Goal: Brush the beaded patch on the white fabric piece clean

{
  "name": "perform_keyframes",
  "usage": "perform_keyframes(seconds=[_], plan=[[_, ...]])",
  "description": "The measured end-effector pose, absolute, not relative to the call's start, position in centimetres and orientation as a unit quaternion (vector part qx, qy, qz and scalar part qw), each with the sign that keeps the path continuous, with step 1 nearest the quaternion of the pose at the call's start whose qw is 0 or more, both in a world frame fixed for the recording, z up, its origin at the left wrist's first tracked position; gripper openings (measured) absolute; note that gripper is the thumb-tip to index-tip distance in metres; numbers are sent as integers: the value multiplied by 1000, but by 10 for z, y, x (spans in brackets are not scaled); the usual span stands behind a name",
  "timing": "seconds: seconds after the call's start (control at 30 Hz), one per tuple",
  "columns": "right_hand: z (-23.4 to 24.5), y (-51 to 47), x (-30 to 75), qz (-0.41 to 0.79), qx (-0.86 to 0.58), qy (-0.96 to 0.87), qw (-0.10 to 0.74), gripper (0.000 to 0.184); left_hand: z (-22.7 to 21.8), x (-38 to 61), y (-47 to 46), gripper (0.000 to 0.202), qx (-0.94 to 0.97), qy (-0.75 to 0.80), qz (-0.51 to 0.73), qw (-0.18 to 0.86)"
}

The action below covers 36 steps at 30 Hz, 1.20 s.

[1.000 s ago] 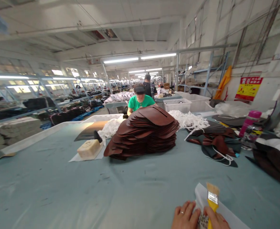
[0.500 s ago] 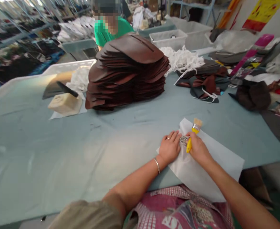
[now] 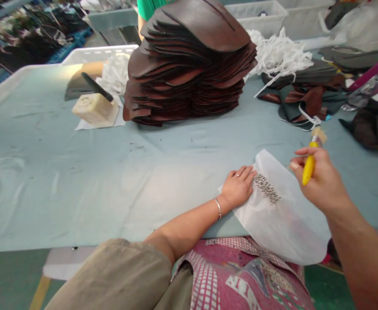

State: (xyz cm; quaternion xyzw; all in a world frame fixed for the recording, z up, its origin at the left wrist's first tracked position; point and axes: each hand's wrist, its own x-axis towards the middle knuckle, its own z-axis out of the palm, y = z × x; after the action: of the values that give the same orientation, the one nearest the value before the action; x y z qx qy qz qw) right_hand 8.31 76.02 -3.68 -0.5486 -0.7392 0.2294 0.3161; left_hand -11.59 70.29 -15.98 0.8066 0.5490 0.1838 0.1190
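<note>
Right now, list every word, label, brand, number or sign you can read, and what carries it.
Pink apron: large white lettering, too creased and blurred to read surely.
Cream block: faint marks on top, too blurred to call writing.
Yellow brush: no lettering can be made out.
Nothing else is legible.

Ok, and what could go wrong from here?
The small pieces lie on a white sheet that hangs over the edge of the table; a tug might spill them. The left hand rests only on the sheet's left; the other side could lift. The brown stack looks uneven and might slide.
</note>
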Motion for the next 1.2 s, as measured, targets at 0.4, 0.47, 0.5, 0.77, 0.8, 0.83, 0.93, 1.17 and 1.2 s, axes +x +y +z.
perform_keyframes(seconds=[0.4, 0.47, 0.5, 0.77, 0.8, 0.83, 0.93, 1.17, 1.2], plan=[[-108, 750, 110, 287, -583, -672, 356, 35, -165, -124, 709, 66, 765, 546, 262, 220], [-120, 747, 118, 282, -600, -652, 368, 35, -162, -125, 713, 56, 742, 553, 298, 234], [-124, 746, 121, 281, -607, -644, 372, 35, -159, -125, 716, 47, 730, 559, 315, 235], [-149, 735, 128, 309, -597, -604, 428, 26, -116, -103, 745, 18, 753, 603, 163, 204], [-152, 734, 128, 311, -594, -597, 441, 25, -112, -99, 747, 17, 753, 608, 141, 206], [-156, 734, 128, 315, -590, -589, 454, 25, -109, -96, 749, 15, 753, 612, 126, 209], [-167, 733, 127, 329, -581, -567, 482, 24, -103, -89, 755, 13, 753, 614, 106, 212], [-179, 732, 129, 348, -579, -544, 498, 25, -110, -95, 769, 14, 772, 568, 100, 267], [-179, 732, 129, 349, -580, -542, 499, 25, -112, -97, 770, 12, 775, 559, 101, 276]])
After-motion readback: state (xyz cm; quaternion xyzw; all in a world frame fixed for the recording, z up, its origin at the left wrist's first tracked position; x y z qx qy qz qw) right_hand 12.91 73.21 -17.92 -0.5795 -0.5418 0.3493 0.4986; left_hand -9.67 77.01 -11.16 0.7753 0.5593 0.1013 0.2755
